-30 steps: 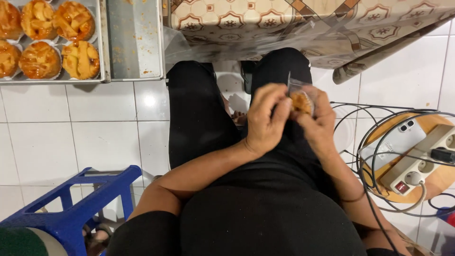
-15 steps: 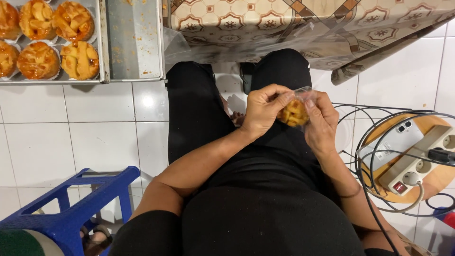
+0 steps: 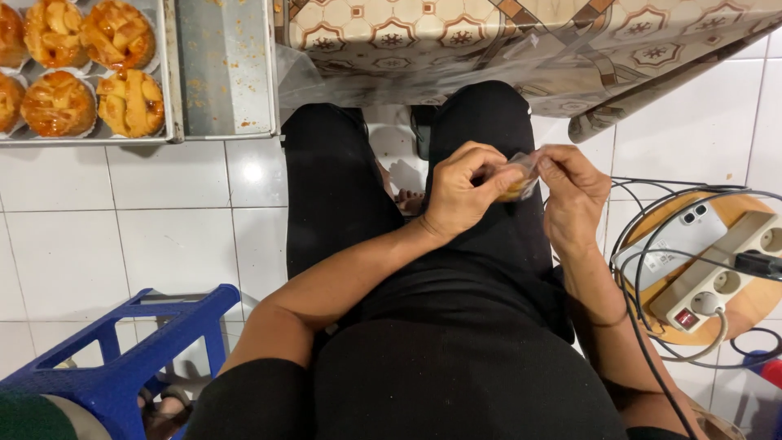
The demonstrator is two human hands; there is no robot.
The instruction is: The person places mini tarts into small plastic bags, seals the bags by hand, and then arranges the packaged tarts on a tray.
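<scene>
Both hands meet over the lap of the seated person, who wears black. The left hand (image 3: 460,191) and the right hand (image 3: 574,195) hold 1 small golden pastry in a clear plastic wrapper (image 3: 519,178) between them. The left grip is closed on the wrapper's near-left side with thumb and curled fingers; the right grip pinches its right edge with the fingertips (image 3: 544,165). The pastry sits in the gap between the 2 hands, above the thighs. Its long axis seems to run roughly left to right, tilted a little, but the fingers hide too much to tell which way it points.

At the upper left, a grey metal baking tray (image 3: 224,73) on the white tiled floor (image 3: 122,236) carries round lattice-topped pastries in white paper cups (image 3: 90,69). A patterned plastic-covered worktop (image 3: 521,33) spans the top. At the right, a round wooden stool top (image 3: 753,301) bears a white power strip with a red switch (image 3: 717,277) and a white phone (image 3: 676,240). A blue plastic stool (image 3: 122,367) stands at the lower left.
</scene>
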